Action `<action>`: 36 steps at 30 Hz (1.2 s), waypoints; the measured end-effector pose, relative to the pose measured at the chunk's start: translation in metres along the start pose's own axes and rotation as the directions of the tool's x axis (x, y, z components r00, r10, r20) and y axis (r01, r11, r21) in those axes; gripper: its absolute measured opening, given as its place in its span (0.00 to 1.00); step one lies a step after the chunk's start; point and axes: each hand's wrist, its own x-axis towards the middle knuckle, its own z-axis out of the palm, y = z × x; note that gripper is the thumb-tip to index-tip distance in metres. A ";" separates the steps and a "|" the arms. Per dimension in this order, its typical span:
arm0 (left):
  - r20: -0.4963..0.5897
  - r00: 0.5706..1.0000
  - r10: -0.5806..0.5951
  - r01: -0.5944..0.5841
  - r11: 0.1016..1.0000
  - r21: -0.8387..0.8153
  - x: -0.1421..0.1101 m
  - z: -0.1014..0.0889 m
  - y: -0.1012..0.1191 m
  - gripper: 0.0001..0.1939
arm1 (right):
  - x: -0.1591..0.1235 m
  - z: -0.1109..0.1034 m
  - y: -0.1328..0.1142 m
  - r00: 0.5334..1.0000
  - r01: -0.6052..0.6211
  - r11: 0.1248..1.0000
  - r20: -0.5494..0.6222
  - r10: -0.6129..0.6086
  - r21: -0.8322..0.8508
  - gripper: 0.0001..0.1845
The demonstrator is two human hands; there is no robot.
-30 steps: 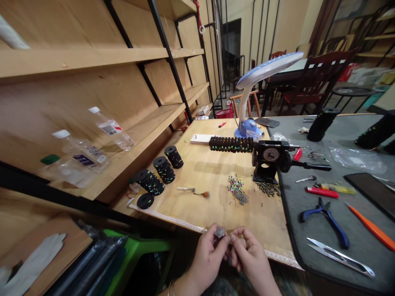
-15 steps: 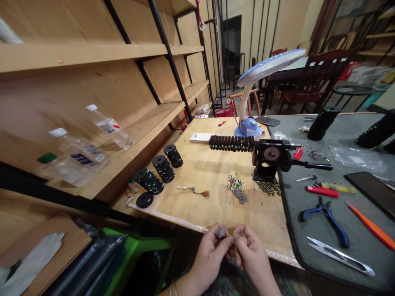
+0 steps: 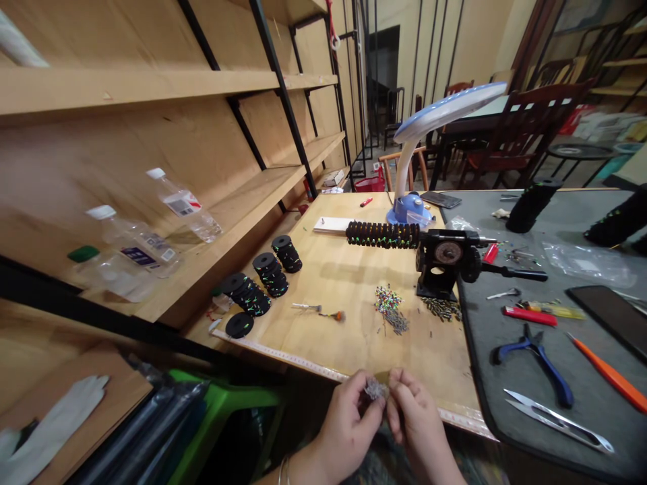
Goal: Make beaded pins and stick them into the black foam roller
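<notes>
Close together over the table's front edge, my left hand (image 3: 351, 421) is closed around a small grey tangled bundle (image 3: 375, 389) whose kind I cannot make out. My right hand (image 3: 413, 411) pinches with thumb and fingers at the bundle's right side; what lies between its fingertips is too small to name. Beyond the hands on the wood lie a heap of coloured beads (image 3: 388, 298), a pile of small grey pieces (image 3: 399, 323) and a pile of brass-coloured pieces (image 3: 441, 309). A hand-cranked winder (image 3: 439, 259) carries a row of black spools (image 3: 383, 234) on its shaft.
Stacks of black foam spools (image 3: 270, 275) stand at the table's left edge. Two small brushes (image 3: 332, 315) lie mid-table. On the grey mat (image 3: 488, 350) are blue pliers (image 3: 536, 364), thread snips (image 3: 559, 419) and an orange tool (image 3: 609, 370). A desk lamp (image 3: 406, 207) stands behind.
The grey bundle has shifted right and slightly down, nearer my right fingertips. My right hand has turned a little, its fingers closer together. The whole view has moved slightly.
</notes>
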 end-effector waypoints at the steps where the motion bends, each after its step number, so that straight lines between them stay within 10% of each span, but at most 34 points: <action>1: 0.000 1.000 0.004 -0.004 1.000 0.013 0.000 0.000 0.001 0.08 | 0.000 0.000 0.000 1.000 -0.002 1.000 -0.006 0.002 0.003 0.19; 11: 0.057 0.988 -0.145 0.155 0.955 -0.254 0.005 -0.004 0.013 0.18 | -0.002 -0.001 -0.007 0.999 -0.002 0.999 -0.034 0.000 -0.034 0.21; 30: -0.012 0.990 -0.139 0.132 0.962 -0.240 0.011 -0.006 0.005 0.10 | -0.006 0.002 -0.004 0.990 0.139 0.973 0.006 -0.140 -0.186 0.21; 36: -0.033 0.986 -0.163 0.153 0.966 -0.207 0.013 -0.011 0.006 0.10 | -0.005 -0.011 -0.010 0.967 0.236 0.903 0.177 -0.182 -0.360 0.17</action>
